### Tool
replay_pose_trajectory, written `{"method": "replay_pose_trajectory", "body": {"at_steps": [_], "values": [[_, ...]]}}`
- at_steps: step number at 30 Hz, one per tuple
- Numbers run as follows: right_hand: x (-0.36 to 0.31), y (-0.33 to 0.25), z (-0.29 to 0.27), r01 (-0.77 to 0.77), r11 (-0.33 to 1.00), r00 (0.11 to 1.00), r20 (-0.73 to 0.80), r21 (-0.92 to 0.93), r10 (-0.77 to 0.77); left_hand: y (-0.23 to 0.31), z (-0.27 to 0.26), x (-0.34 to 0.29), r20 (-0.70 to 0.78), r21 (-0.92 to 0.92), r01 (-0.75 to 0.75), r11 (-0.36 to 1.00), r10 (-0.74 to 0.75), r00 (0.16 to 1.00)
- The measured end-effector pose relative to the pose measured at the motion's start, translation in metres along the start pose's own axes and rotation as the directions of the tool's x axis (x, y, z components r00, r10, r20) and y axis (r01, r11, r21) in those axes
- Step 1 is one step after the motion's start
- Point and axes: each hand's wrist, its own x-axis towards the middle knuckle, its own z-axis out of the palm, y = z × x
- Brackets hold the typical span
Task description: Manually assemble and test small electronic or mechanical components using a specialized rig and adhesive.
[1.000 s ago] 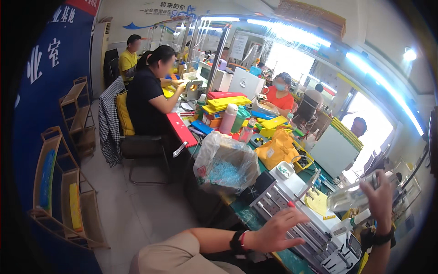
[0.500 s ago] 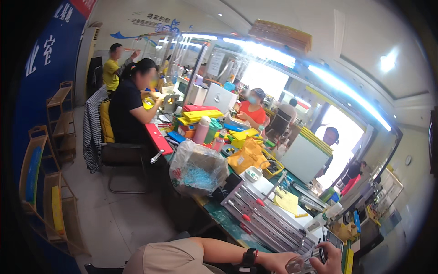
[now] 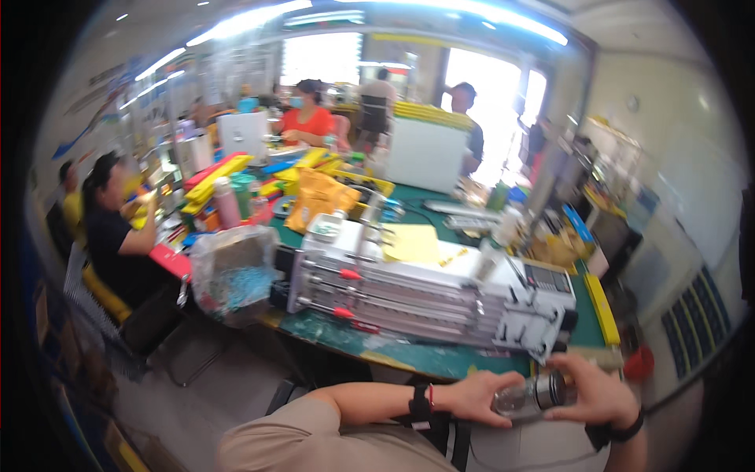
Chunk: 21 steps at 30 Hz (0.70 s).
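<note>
Clear bottle [image 3: 515, 400] tipped nearly sideways, just off the near edge of the counter [image 3: 440, 358], between both hands. Left hand [image 3: 476, 397] wrapped round the clear end, right hand [image 3: 598, 393] gripping round the dark cap [image 3: 550, 389]. Could easily slip and fall from a loose hold on that smooth, round wall. Glass or hard plastic, can't tell. Further out: long metal rig [image 3: 417, 308] with straight rails, flat yellow sheet [image 3: 410, 244], crinkly see-through bag [image 3: 206, 275].
</note>
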Motion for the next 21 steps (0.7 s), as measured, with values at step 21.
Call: {"method": "replay_pose_trajectory", "body": {"at_steps": [21], "values": [[-0.124,0.103,0.105,0.849,0.385,0.298,-0.929,0.362,0.217,0.125,-0.086,0.001,-0.151,0.365,-0.573,0.734,0.654,0.742]]}}
